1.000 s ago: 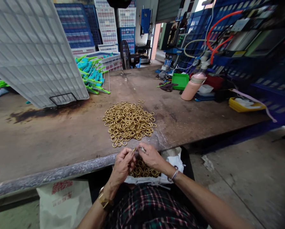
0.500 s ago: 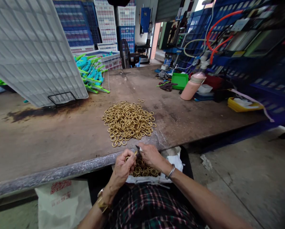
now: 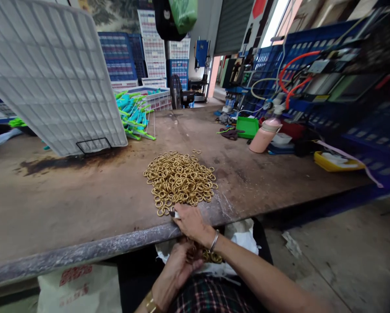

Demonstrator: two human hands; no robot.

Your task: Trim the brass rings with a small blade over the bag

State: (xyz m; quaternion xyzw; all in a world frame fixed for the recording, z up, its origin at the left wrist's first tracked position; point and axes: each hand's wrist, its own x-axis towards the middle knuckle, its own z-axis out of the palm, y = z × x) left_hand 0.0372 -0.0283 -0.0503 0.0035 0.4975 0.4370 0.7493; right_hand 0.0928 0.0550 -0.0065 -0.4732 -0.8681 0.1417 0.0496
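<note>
A heap of brass-coloured rings (image 3: 180, 176) lies on the worn wooden table. My right hand (image 3: 193, 224) is at the table's front edge, touching the near side of the heap. Its fingers are closed on a small tool with a dark tip (image 3: 173, 214); a white bit shows beside the tip, and most of the tool is hidden. Below the edge, my left hand (image 3: 181, 263) curls around a few rings (image 3: 191, 253), partly covered by my right arm. More rings (image 3: 213, 256) fill an open white bag (image 3: 243, 241) on my lap.
On the left, a large white ribbed panel (image 3: 61, 78) leans on a black wire stand (image 3: 93, 145). Turquoise-and-green plastic parts (image 3: 134, 115) lie behind it. To the right stand a pink bottle (image 3: 263, 137), a green tray (image 3: 247, 127) and a yellow tray (image 3: 338, 163).
My right hand has moved forward and left with the tool, up to the heap's near edge. My left hand has dropped from the table edge down into the bag. The view has tilted up slightly.
</note>
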